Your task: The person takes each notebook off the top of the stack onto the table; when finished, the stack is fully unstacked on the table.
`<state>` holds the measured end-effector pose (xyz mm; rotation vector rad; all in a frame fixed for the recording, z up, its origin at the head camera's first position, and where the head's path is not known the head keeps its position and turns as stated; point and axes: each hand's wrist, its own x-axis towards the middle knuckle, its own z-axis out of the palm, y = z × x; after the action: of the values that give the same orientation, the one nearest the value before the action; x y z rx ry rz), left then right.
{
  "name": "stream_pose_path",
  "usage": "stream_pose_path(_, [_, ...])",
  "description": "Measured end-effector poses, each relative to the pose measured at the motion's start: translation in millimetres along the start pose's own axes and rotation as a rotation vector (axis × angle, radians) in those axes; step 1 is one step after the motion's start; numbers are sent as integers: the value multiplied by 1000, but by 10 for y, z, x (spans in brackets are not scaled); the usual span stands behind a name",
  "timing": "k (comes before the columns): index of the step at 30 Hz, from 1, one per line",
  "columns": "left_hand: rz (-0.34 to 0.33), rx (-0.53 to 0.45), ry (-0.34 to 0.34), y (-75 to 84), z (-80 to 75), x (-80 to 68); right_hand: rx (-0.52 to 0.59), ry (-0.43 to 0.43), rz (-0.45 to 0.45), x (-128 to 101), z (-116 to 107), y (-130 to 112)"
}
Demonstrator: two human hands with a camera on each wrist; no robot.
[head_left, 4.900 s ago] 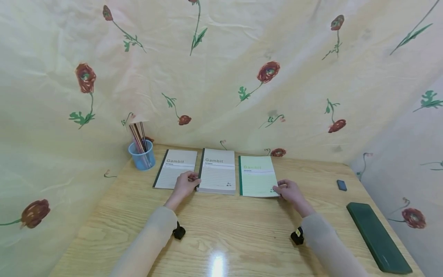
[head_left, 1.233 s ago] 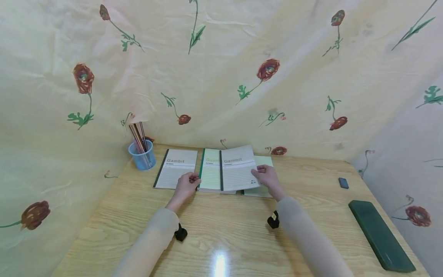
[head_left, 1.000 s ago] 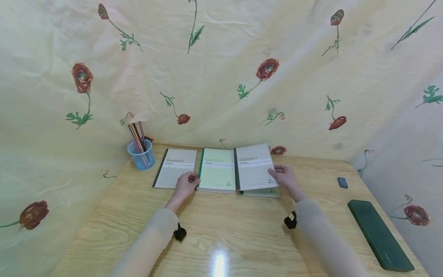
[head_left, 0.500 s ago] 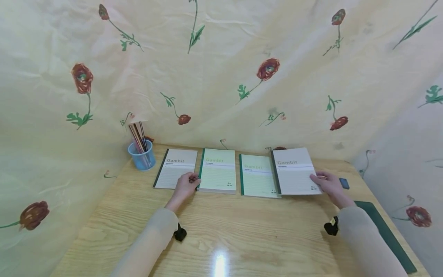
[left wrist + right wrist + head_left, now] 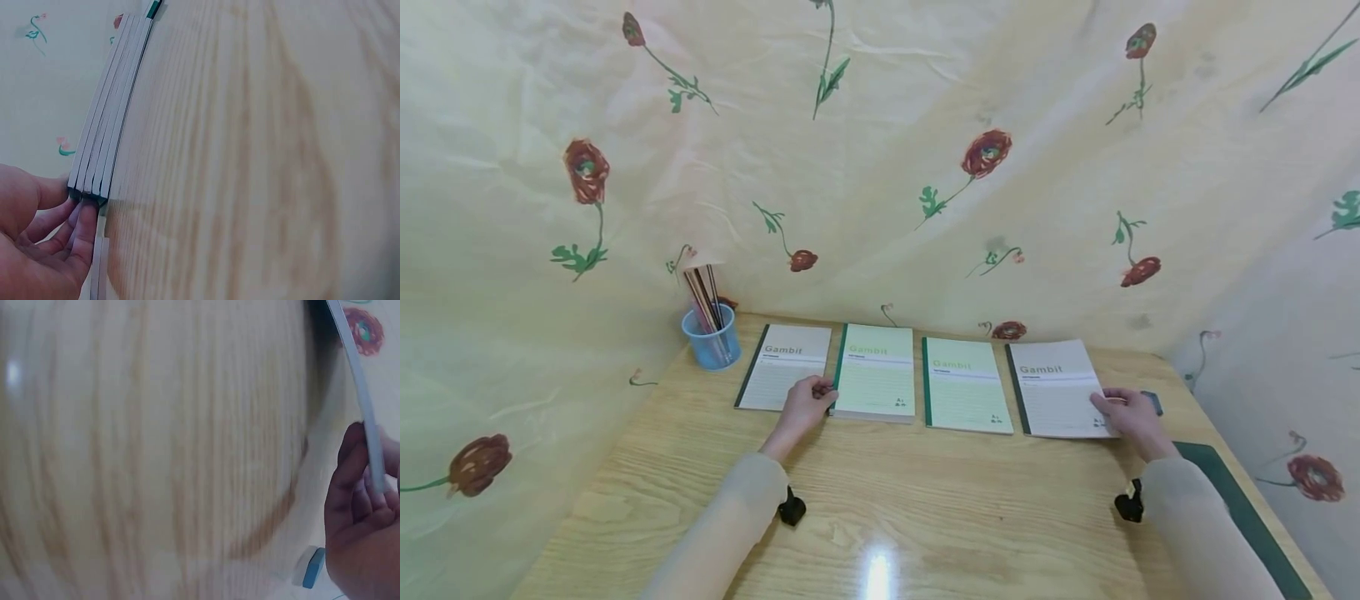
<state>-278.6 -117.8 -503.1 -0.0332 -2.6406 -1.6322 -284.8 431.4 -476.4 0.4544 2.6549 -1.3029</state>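
Note:
Several Gambit notebooks lie in a row along the back of the wooden table point(image 5: 880, 508). My left hand point(image 5: 806, 403) pinches the near left corner of a stack of notebooks point(image 5: 876, 372), whose top cover is green; the left wrist view shows that stack point(image 5: 110, 125) edge-on with my left hand's fingers point(image 5: 81, 225) at its corner. A grey notebook point(image 5: 786, 365) lies to its left and a single green notebook point(image 5: 964, 384) to its right. My right hand point(image 5: 1131, 412) pinches the near right corner of the far-right grey notebook point(image 5: 1057, 387), whose thin edge point(image 5: 362, 406) shows between its fingers point(image 5: 350, 469).
A blue cup of pencils point(image 5: 709, 333) stands at the back left. A small blue-grey eraser point(image 5: 1152, 402) lies just behind my right hand, also as the eraser point(image 5: 310, 569). A long dark green case point(image 5: 1247, 508) lies along the right edge. Flowered cloth walls the table in.
My right hand took the grey notebook off the top of the middle stack and carried it right, past the single green one, to the end of the row. My left hand stayed put.

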Motion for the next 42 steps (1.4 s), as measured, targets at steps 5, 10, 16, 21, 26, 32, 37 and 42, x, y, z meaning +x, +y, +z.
stream_pose_path(5, [3, 4, 6, -16, 10, 9, -123, 85, -36, 24, 71, 19])
stream_pose_path(10, [3, 8, 5, -20, 11, 14, -219, 174, -81, 3, 146, -5])
stream_pose_path(16, [-2, 9, 2, -15, 16, 16, -267, 185, -62, -28, 176, -40])
stream_pose_path(21, [-11, 12, 5, -6, 18, 13, -281, 173, -37, -45, 176, -49])
stream_pose_path(26, [-9, 14, 4, 2, 19, 6, -291, 190, -28, -63, 189, -56])
stream_pose_path(32, [-7, 15, 5, 2, 27, 5, -266, 183, 7, -110, 175, -100])
stream_pose_path(37, [-2, 16, 6, 8, 29, 3, -245, 190, 28, -132, 159, -172])
stream_pose_path(42, [-2, 11, 4, 15, 21, -3, -273, 221, -71, -128, 197, -331])
